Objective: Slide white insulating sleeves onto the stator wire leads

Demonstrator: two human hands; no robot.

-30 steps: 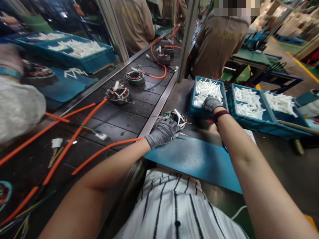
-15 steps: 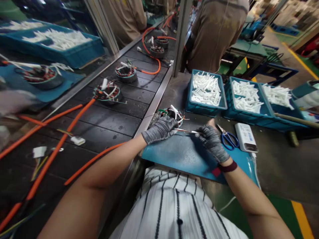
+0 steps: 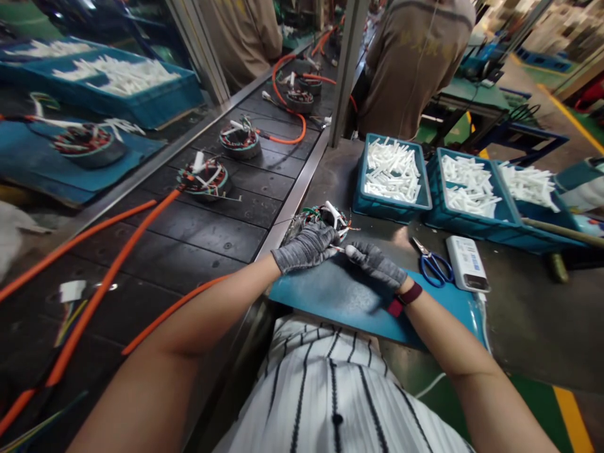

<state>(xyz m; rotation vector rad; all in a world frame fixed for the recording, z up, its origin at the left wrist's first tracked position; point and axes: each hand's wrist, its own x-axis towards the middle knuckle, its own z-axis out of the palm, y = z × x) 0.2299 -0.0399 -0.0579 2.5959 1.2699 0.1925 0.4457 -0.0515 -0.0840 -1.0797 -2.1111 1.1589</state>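
Note:
A wound motor stator [image 3: 336,219] with loose wires and white tubes sits at the blue mat's far left edge. My left hand [image 3: 309,247], in a grey glove, is closed on a thin wire [image 3: 338,249] right in front of the stator. My right hand [image 3: 377,264], gloved as well, is pinched at that wire's other end, close to the left fingertips. A small white sleeve is at its fingers, mostly hidden. Blue-handled scissors [image 3: 435,267] lie to the right of my right hand.
Blue bins [image 3: 392,211] of white tubes stand behind the mat [image 3: 340,296]. A white device [image 3: 467,263] with a cable lies at right. On the conveyor [image 3: 240,229] at left are more stators [image 3: 204,179] and orange cables [image 3: 113,264]. A co-worker [image 3: 418,69] is ahead, beyond a metal post.
My right hand has moved left, up to my left hand, and the stretch of wire showing between them has become shorter. The left hand stays almost in place by the stator.

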